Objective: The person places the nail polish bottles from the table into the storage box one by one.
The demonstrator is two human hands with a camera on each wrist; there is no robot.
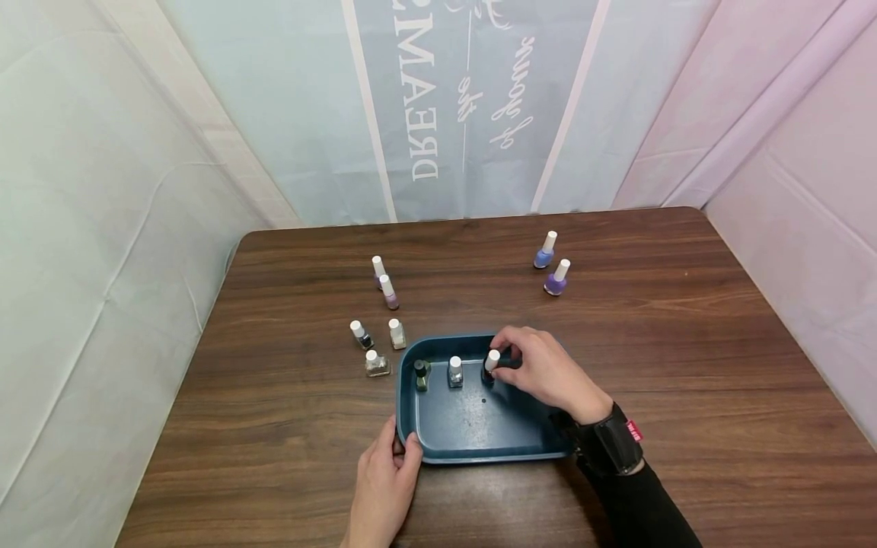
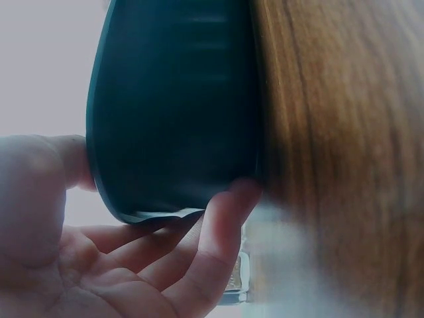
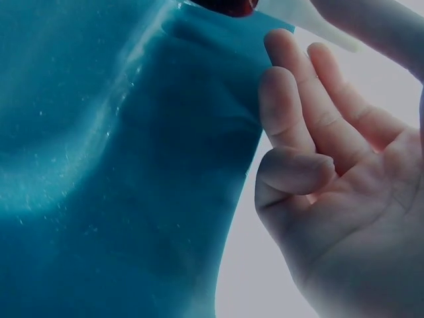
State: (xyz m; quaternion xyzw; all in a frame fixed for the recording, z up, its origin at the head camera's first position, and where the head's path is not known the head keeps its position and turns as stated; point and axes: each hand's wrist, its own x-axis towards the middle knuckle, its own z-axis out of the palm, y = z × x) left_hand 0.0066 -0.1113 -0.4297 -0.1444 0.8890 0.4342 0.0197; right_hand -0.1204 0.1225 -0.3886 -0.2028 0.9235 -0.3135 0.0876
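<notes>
A dark blue tray [image 1: 473, 430] lies on the table, and my left hand [image 1: 385, 476] holds its near left corner. In the left wrist view the thumb is at the rim of the tray wall [image 2: 175, 99] and the other fingers curl around the outside. Inside the tray, my right hand [image 1: 548, 373] pinches a dark nail polish bottle [image 1: 489, 373] with a white cap. The right wrist view shows the bottle's dark red body [image 3: 232, 5] at the top edge. Left of it in the tray stand a clear, silvery bottle [image 1: 455, 373] and a greenish, black-capped bottle [image 1: 421, 375].
Left of the tray are a dark bottle [image 1: 361, 335], a pale bottle [image 1: 397, 335] and a glittery bottle [image 1: 376, 364]. Two lilac bottles [image 1: 390, 295] stand farther back. A blue bottle [image 1: 544, 253] and a purple bottle [image 1: 556, 280] stand at the back right.
</notes>
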